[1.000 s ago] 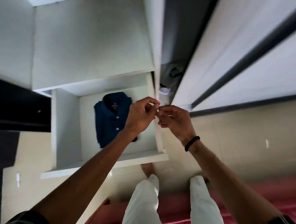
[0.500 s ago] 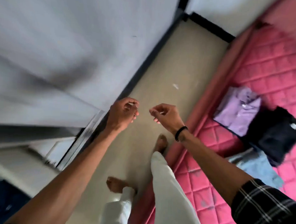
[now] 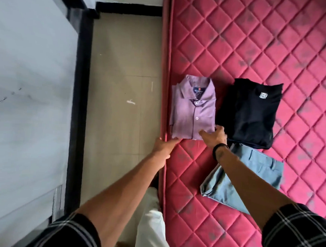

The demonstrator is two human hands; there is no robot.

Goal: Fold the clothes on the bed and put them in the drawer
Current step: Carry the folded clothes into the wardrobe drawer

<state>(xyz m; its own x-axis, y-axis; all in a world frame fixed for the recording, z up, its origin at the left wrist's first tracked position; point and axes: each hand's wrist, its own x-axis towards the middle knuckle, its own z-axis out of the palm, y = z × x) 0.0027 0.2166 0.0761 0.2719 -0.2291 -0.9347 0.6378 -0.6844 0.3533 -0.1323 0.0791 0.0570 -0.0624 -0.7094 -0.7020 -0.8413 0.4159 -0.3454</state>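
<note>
1. On the pink mattress (image 3: 235, 42) we see the folded purple shirt (image 3: 193, 107) at its edge.
2. Our left hand (image 3: 162, 148) reaches with fingers straight; our right hand (image 3: 214, 137) touches its hem, fingers relaxed.
3. Beside it lie a black shirt (image 3: 249, 111) and grey trousers (image 3: 256, 174).

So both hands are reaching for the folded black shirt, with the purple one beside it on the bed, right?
Not quite. In the head view both hands, left and right, reach for the folded purple shirt; the black shirt lies beside it on the bed.
</note>
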